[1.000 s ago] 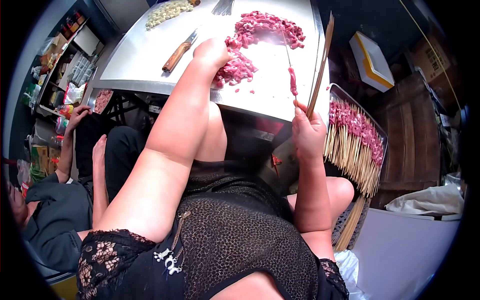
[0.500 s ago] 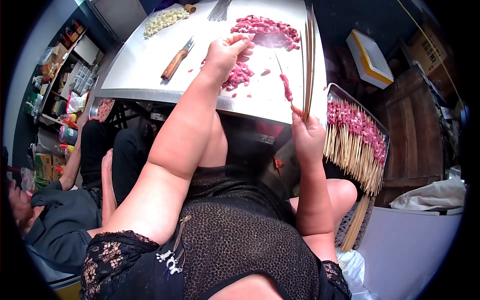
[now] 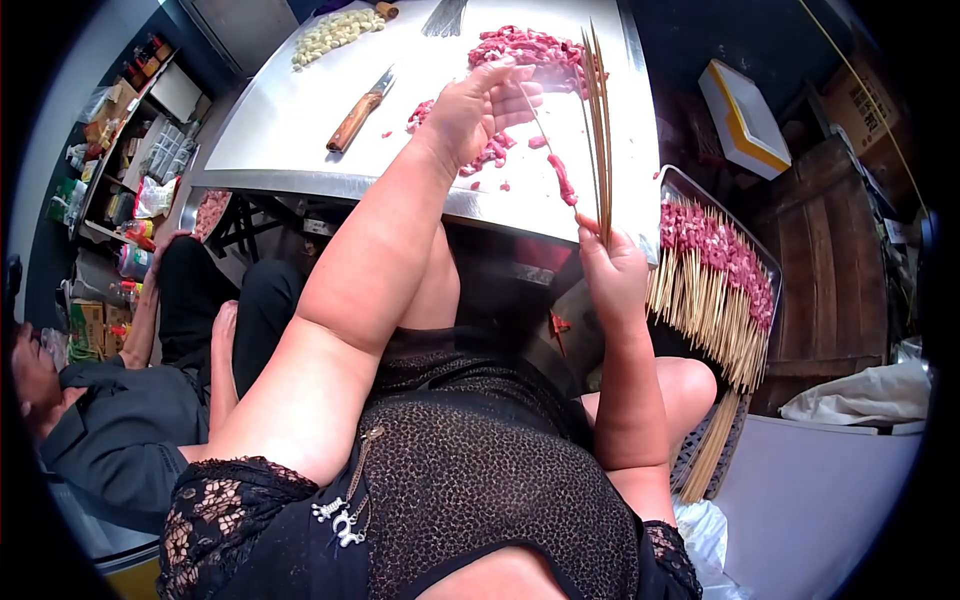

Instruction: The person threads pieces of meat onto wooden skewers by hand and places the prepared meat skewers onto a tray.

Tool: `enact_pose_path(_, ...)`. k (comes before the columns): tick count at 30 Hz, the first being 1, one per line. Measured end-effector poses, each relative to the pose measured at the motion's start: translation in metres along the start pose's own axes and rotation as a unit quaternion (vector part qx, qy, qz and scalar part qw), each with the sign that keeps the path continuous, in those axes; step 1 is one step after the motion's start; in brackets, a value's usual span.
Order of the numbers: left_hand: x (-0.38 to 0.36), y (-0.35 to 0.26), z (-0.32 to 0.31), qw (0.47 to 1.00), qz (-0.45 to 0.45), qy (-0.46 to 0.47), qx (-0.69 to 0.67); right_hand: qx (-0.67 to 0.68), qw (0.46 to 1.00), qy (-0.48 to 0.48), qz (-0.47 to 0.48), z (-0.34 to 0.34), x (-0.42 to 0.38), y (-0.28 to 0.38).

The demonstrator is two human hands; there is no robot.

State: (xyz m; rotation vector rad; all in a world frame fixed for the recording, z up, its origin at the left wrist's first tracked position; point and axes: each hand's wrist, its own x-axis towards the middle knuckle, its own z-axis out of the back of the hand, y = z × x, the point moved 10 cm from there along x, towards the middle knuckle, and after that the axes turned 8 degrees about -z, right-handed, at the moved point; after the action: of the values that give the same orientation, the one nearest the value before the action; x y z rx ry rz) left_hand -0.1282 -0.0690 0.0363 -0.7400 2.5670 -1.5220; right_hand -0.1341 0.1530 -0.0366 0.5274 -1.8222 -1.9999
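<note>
My right hand [image 3: 614,268] is closed round a bundle of long skewers [image 3: 600,150] that point up over the table's edge. Between its thumb and finger it also holds a thinner skewer, tilted left, with a strip of red meat [image 3: 562,180] on its lower part. My left hand [image 3: 510,88] is by the tip of that skewer, thumb and forefinger close together and the other fingers stretched out. What it pinches is too small to make out. Cut meat [image 3: 530,50] lies in a heap behind, with smaller pieces [image 3: 494,153] below my left hand.
On the white table [image 3: 270,130] are a wooden-handled knife [image 3: 356,120], pale chunks [image 3: 338,33] and thin metal skewers [image 3: 443,18]. A tray [image 3: 775,262] of loaded skewers [image 3: 715,235] stands at the right. Another person [image 3: 130,430] sits at the left, near a bowl of meat [image 3: 211,212].
My left hand has moved slightly right to the tip of the skewer, its lower fingers now stretched out. The skewer bundle in my right hand has tilted left.
</note>
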Motion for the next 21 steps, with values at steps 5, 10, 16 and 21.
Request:
enact_pose_path(5, 0.004, 0.005, 0.003, 0.997, -0.038, 0.004, 0.071, 0.005, 1.000, 0.005, -0.019, -0.003, 0.001, -0.008)
enact_pose_path(10, 0.007, -0.002, 0.009, 0.976, -0.109, -0.017, 0.188, 0.124, 0.986, 0.053, -0.102, -0.018, -0.002, -0.015)
enact_pose_path(16, 0.000, -0.017, -0.005, 0.943, -0.206, -0.008, 0.260, 0.231, 0.960, 0.075, -0.138, -0.035, -0.004, -0.019)
enact_pose_path(21, -0.002, -0.012, -0.013, 0.954, -0.188, 0.001, 0.235, 0.261, 0.953, 0.090, -0.127, -0.042, -0.002, -0.012)
